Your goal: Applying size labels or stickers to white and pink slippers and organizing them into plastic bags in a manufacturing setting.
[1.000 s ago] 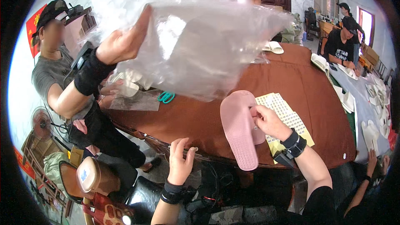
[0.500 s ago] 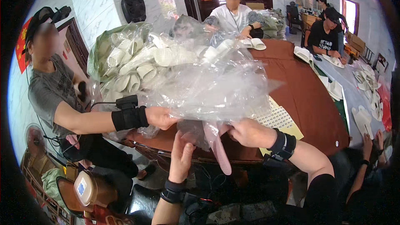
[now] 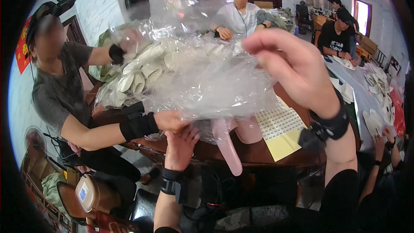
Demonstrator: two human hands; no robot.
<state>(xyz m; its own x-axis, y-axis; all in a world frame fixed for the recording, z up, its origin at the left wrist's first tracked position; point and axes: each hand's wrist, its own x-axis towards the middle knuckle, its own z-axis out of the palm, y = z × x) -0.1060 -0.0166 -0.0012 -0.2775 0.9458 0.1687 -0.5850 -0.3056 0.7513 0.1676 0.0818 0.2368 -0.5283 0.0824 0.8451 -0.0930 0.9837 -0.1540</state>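
My left hand [image 3: 183,149] is palm up with its fingers spread, at the near edge of a clear plastic bag [image 3: 207,95], beside a co-worker's hand. My right hand [image 3: 297,71] is raised over the right part of the table, its fingers loosely bent and slightly blurred, with nothing visible in them. Between my hands, a pink slipper [image 3: 228,149] sticks out over the table's front edge from under the plastic. A second pink slipper [image 3: 249,130] lies just right of it. White slippers [image 3: 148,71] are heaped behind, partly covered by clear plastic.
At the left, a co-worker's hand [image 3: 170,121] grips the plastic; their other hand is by the heap. A yellow sheet of labels [image 3: 282,146] lies on the brown table [image 3: 319,82]. More people sit across and at a side table [image 3: 345,75] with white slippers.
My right hand has left the pink slippers and risen up and right. My left hand has shifted left and spread its fingers. The co-worker's other arm has lifted plastic over the heap.
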